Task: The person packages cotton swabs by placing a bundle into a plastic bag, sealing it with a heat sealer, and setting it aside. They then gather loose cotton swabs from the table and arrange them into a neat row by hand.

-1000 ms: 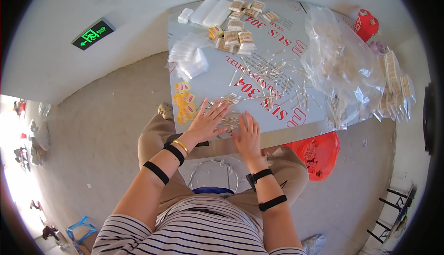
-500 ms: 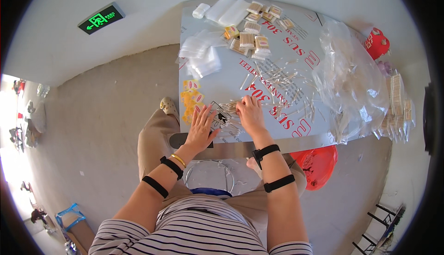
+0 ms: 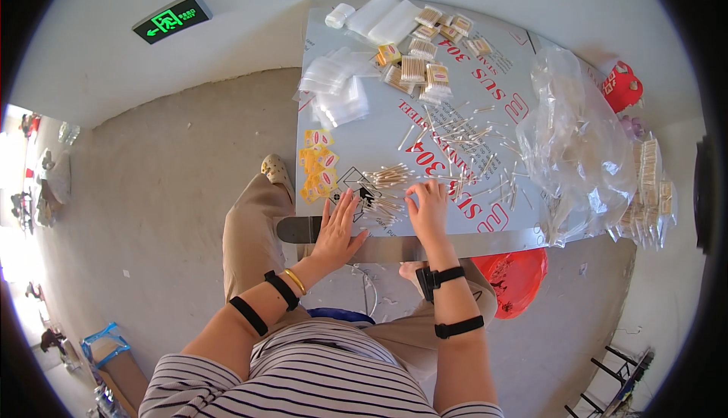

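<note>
My left hand (image 3: 338, 228) lies flat at the table's near edge with its fingers spread, beside a loose lower pile of cotton swabs (image 3: 384, 208). Just beyond it, a tighter bundle of swabs (image 3: 389, 176) lies on the printed sheet-metal tabletop (image 3: 364, 141). To the right of both piles is my right hand (image 3: 429, 209), fingers curled and drawn together low over the table; whatever they hold, if anything, is too small to make out. More swabs (image 3: 466, 139) are strewn farther off to the right. Yellow printed cards (image 3: 319, 164) lie left of the piles.
Clear plastic sleeves (image 3: 340, 88) and packed swab bags (image 3: 414, 68) occupy the far side. A large clear plastic bag (image 3: 576, 145) covers the right side, beside stacked swab packs (image 3: 648, 190). Below the table's edge sits a red plastic bag (image 3: 516, 281).
My right hand has come away from the tighter swab bundle, moving right and nearer to me. My left hand has shifted slightly, still flat. The view has tilted a little.
</note>
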Motion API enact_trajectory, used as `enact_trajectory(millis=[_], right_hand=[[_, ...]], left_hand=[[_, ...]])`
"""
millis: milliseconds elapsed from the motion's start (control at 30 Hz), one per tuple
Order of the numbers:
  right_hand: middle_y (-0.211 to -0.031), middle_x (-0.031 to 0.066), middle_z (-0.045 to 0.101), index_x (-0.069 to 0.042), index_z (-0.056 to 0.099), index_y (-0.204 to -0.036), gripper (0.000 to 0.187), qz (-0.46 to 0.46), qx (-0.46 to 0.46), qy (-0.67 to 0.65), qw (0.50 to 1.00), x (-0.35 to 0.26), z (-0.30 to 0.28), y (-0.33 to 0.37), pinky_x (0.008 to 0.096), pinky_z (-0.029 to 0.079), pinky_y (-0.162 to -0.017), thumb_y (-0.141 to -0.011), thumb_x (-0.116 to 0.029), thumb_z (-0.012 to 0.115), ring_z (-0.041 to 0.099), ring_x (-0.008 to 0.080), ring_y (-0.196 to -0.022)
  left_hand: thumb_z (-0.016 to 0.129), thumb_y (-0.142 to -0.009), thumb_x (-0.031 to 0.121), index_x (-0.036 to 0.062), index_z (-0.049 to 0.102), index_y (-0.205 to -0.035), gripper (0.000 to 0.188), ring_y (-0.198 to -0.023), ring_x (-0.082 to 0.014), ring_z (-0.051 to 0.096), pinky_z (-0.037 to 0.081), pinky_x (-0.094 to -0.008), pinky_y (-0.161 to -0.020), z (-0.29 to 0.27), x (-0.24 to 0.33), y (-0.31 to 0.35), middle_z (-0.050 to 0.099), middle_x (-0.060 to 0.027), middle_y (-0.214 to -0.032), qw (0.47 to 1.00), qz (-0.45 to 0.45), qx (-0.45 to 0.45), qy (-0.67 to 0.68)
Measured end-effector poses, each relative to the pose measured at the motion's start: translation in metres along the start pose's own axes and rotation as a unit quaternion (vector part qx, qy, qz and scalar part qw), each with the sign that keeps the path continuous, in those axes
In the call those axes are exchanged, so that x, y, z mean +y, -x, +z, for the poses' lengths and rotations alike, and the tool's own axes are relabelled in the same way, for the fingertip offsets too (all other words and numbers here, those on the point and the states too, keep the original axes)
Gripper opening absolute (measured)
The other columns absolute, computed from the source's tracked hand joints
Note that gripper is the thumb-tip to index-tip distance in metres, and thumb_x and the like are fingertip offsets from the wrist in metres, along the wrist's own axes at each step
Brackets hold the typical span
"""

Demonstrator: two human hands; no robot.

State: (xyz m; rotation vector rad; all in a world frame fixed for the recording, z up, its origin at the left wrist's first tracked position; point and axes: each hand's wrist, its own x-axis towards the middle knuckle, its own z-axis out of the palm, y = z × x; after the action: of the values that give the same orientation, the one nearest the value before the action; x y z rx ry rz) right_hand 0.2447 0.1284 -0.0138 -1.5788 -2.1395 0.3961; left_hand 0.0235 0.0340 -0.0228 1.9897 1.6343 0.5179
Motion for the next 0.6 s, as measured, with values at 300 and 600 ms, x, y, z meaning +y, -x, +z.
enact_trajectory(millis=[300, 600], right_hand=[[-0.156, 0.0246, 0.031, 0.003, 0.030, -0.151, 0.069, 0.040, -0.004, -0.134, 0.990, -0.023, 0.027, 0.068, 0.0478, 0.028, -0.118, -0.092, -0.015, 0.062, 0.032, 0.0408, -0.144], [-0.161, 0.0257, 0.021, 0.006, 0.023, -0.153, 0.075, -0.005, -0.027, -0.062, 0.998, -0.050, 0.052, 0.059, 0.0515, 0.019, -0.122, -0.092, -0.019, 0.060, 0.019, 0.0407, -0.150]], left_hand=[[0.053, -0.099, 0.038, -0.0028, 0.017, -0.155, 0.078, -0.152, -0.0369, 0.016, 0.007, -0.0541, -0.122, 0.011, -0.004, -0.009, 0.019, -0.0245, -0.162, 0.999, 0.000, 0.013, -0.043], [0.050, -0.100, 0.040, -0.0011, 0.017, -0.156, 0.076, -0.153, -0.0360, 0.015, 0.010, -0.0544, -0.122, 0.012, 0.015, -0.004, 0.018, -0.0235, -0.163, 0.998, 0.039, -0.006, 0.052]])
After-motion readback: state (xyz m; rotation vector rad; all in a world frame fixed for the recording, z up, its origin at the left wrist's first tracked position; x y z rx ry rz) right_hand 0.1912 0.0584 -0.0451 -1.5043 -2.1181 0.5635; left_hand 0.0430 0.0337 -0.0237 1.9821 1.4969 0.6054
